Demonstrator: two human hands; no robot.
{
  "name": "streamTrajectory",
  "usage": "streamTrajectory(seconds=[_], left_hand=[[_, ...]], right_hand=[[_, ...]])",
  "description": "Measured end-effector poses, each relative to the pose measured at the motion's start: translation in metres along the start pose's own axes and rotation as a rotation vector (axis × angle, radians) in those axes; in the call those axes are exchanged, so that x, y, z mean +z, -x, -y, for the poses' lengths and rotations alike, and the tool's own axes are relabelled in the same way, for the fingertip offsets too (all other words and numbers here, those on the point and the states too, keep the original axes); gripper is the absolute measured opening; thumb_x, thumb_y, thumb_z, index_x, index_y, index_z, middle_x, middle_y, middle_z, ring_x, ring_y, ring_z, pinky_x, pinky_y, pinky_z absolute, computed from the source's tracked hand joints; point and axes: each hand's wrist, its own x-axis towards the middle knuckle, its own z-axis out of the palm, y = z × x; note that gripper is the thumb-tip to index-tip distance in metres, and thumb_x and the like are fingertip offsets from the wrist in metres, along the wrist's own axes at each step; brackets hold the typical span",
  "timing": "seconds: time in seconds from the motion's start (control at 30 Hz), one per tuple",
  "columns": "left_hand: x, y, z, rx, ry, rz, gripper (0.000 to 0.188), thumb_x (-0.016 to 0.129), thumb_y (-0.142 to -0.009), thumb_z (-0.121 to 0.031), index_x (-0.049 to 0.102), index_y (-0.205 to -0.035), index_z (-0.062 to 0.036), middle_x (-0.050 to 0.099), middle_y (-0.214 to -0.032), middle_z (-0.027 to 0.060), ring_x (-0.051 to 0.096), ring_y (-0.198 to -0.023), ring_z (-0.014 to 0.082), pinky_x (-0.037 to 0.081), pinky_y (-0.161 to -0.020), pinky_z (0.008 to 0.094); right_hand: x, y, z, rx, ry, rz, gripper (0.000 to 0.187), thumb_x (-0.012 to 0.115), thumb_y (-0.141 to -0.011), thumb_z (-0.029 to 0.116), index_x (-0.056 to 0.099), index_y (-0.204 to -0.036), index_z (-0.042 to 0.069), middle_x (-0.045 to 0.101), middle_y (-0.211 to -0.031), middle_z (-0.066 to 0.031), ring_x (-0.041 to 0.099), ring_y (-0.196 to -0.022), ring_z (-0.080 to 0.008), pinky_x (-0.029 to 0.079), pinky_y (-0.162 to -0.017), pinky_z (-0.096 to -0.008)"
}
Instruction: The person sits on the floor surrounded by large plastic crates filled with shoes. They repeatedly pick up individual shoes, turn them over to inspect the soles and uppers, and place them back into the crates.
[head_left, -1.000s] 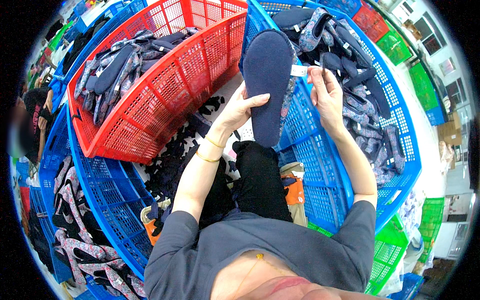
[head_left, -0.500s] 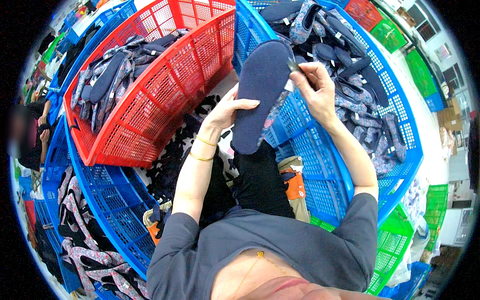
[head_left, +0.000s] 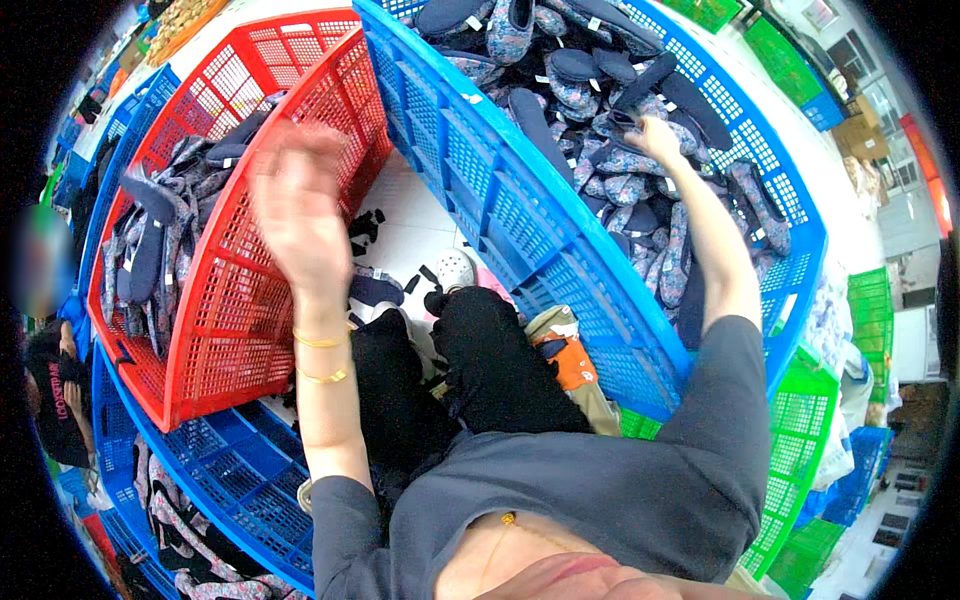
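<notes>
My left hand (head_left: 300,205) is blurred by motion over the near wall of the red basket (head_left: 240,290). Its fingers look stretched out, and no thing shows in them. Inside that basket, a floral slipper with a dark blue sole (head_left: 152,198) lies tilted on a heap of similar slippers. To the right, my right hand (head_left: 655,140) reaches into the large blue basket (head_left: 560,230). The fingers are closed at the dark opening of a floral slipper (head_left: 622,122), with their tips partly hidden. Several more floral slippers with dark blue soles lie around it.
At the lower left, another blue basket (head_left: 235,460) stands near pink-patterned pieces (head_left: 170,510). A green basket (head_left: 800,440) is at my right side. Dark scraps and a loose dark slipper (head_left: 375,290) lie on the pale floor by my feet. At the far left is another person (head_left: 60,390).
The slipper that both hands held is out of them. My left hand has moved left to the red basket, my right hand up and right into the blue basket. The view has shifted.
</notes>
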Motion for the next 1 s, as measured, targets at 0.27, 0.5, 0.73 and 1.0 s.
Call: streamTrajectory(seconds=[0.27, 0.5, 0.73, 1.0], left_hand=[[-0.005, 0.08, 0.064, -0.194, -0.195, 0.192, 0.013, 0.051, -0.095, 0.0, 0.06, -0.104, 0.0012, 0.064, -0.099, 0.0096, 0.058, -0.084, 0.0141, 0.048, -0.081, 0.0276], [0.031, 0.051, 0.043, -0.054, -0.431, 0.369, 0.053, 0.066, -0.085, -0.005, 0.045, -0.133, -0.0028, 0.037, -0.142, 0.0119, 0.042, -0.126, 0.0188, 0.049, -0.092, 0.0348], [0.047, 0.039, 0.033, 0.118, -0.982, 0.231, 0.032, 0.079, -0.077, -0.017, 0.058, -0.098, -0.0035, 0.059, -0.076, 0.0041, 0.057, -0.065, 0.012, 0.05, -0.062, 0.0247], [0.033, 0.052, 0.03, 0.1, -0.932, 0.163, 0.037, 0.079, -0.077, -0.021, 0.058, -0.1, -0.0002, 0.06, -0.084, 0.0049, 0.057, -0.069, 0.0103, 0.049, -0.062, 0.0253]], right_hand=[[0.069, 0.035, 0.0, -0.003, -0.497, -0.082, 0.026, 0.072, -0.079, 0.025, 0.059, -0.088, 0.004, 0.061, -0.074, -0.0089, 0.058, -0.068, -0.0228, 0.047, -0.067, -0.0352], [-0.15, 0.066, 0.184, -0.501, -0.901, -0.14, 0.016, 0.068, -0.086, 0.008, 0.062, -0.099, 0.002, 0.055, -0.08, 0.0048, 0.042, -0.066, -0.0015, 0.036, -0.059, -0.0185], [-0.172, 0.109, 0.263, -0.767, -0.763, -0.177, 0.023, 0.07, -0.08, 0.002, 0.06, -0.101, 0.001, 0.058, -0.084, -0.0024, 0.05, -0.068, -0.0084, 0.041, -0.061, -0.0205], [-0.158, 0.118, 0.271, -0.545, -0.856, -0.023, 0.026, 0.071, -0.081, 0.012, 0.059, -0.103, 0.004, 0.064, -0.087, -0.0073, 0.062, -0.077, -0.0142, 0.049, -0.07, -0.0279]])
